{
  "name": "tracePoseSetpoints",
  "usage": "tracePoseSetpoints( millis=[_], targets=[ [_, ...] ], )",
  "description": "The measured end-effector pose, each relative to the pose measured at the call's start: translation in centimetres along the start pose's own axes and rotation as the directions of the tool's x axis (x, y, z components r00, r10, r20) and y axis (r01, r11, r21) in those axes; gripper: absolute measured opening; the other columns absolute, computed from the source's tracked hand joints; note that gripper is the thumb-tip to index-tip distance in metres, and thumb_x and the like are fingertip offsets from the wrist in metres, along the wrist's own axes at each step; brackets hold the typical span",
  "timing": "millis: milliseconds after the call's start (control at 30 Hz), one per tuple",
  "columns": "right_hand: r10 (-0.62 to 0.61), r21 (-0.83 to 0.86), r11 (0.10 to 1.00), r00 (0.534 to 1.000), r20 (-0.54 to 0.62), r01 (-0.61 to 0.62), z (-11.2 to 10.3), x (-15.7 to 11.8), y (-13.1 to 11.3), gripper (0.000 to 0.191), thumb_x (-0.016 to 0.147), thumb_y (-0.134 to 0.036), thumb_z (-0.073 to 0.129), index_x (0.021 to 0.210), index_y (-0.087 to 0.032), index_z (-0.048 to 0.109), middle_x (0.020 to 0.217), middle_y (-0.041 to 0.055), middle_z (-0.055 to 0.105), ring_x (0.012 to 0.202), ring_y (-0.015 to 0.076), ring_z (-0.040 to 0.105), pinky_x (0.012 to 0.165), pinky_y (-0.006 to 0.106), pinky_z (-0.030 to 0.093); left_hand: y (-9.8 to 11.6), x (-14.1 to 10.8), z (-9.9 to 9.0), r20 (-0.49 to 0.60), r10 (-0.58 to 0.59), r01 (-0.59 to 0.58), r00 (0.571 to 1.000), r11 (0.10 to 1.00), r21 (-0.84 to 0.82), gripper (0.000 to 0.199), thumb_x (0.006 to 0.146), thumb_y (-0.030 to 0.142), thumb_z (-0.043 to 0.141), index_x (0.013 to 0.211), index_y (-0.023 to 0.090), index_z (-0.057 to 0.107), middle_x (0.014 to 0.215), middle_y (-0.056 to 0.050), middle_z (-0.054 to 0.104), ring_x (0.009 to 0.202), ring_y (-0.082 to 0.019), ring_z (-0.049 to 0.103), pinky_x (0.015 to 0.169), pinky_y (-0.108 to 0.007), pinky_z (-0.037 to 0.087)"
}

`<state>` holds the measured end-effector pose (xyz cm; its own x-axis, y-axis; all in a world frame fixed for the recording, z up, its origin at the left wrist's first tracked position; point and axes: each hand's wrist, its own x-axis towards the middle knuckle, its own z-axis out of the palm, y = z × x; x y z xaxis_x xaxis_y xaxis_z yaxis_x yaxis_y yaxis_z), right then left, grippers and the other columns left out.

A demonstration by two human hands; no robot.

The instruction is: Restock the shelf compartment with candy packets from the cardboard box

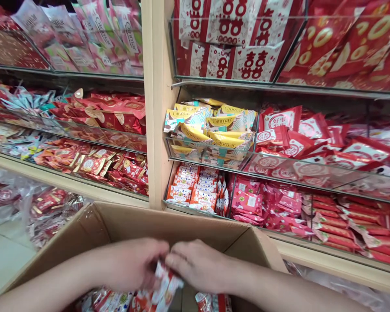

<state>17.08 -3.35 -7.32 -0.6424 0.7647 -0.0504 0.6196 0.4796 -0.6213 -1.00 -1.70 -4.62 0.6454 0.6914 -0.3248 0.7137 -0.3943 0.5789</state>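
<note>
Both hands are inside a cardboard box, side by side and nearly touching. My left hand, slightly blurred, has its fingers curled on a red-and-white snack packet. My right hand is closed, thumb and fingers pressed together at the upper end of the same packet. Beneath the hands, more wrapped snack packets lie in the box, partly hidden by the forearms. Another bundle of red-and-white packets lies under my right wrist.
Ahead are shelves with clear fronts. One compartment holds orange-and-white packets, with yellow Ginmar packets above and pink packets beside. A wooden upright divides the shelves. Plastic bags of packets lie on the floor at left.
</note>
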Motion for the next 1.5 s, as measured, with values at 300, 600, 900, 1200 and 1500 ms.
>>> tracePoseSetpoints(
  millis=[300,600,900,1200,1500],
  targets=[
    [0.108,0.788,0.600,0.962,-0.250,0.138,-0.9,0.8,0.3,0.038,0.067,-0.044,0.066,0.086,-0.017,0.047,0.073,-0.0019,0.053,0.062,0.0090,0.047,0.055,0.021,0.036,1.3,0.2,-1.6,-0.248,-0.058,-0.114,0.967,0.771,-0.626,0.025,0.072,0.033,0.059,0.089,0.018,0.050,0.073,0.004,0.054,0.070,-0.014,0.052,0.065,-0.025,0.039],
    [0.160,0.701,0.687,0.901,-0.404,0.192,-1.5,0.5,0.0,0.035,0.074,-0.049,0.057,0.068,-0.015,0.050,0.059,-0.0050,0.043,0.053,0.0063,0.039,0.051,0.020,0.034,1.8,0.7,-1.1,-0.333,-0.124,-0.185,0.935,0.630,-0.754,0.025,0.063,0.030,0.070,0.077,0.016,0.055,0.070,0.004,0.059,0.067,-0.012,0.054,0.064,-0.024,0.041],
    [0.204,0.729,0.670,0.910,-0.361,0.139,-1.9,0.1,-0.2,0.036,0.073,-0.051,0.056,0.071,-0.015,0.054,0.058,-0.0032,0.053,0.048,0.0076,0.053,0.046,0.019,0.044,2.4,0.6,-0.8,-0.440,-0.114,-0.233,0.890,0.718,-0.656,0.031,0.066,0.041,0.066,0.084,0.017,0.060,0.077,-0.001,0.064,0.074,-0.018,0.059,0.070,-0.033,0.047],
    [0.232,0.645,0.746,0.842,-0.488,0.168,-2.3,-0.2,0.3,0.041,0.076,-0.054,0.050,0.066,-0.015,0.057,0.059,0.0005,0.056,0.047,0.0086,0.050,0.044,0.020,0.044,2.6,0.4,-0.5,-0.338,-0.143,-0.158,0.930,0.674,-0.722,0.035,0.068,0.041,0.066,0.091,0.016,0.055,0.075,0.000,0.063,0.060,-0.010,0.053,0.054,-0.022,0.043],
    [0.048,0.522,0.798,0.830,-0.555,0.302,-2.9,-0.4,0.6,0.024,0.073,-0.040,0.061,0.077,-0.017,0.057,0.068,-0.0012,0.054,0.062,0.0092,0.047,0.057,0.021,0.039,2.6,0.7,-0.7,-0.379,-0.051,-0.179,0.924,0.818,-0.546,0.028,0.069,0.036,0.062,0.088,0.016,0.061,0.072,0.002,0.062,0.062,-0.013,0.053,0.059,-0.024,0.041]
  ],
)
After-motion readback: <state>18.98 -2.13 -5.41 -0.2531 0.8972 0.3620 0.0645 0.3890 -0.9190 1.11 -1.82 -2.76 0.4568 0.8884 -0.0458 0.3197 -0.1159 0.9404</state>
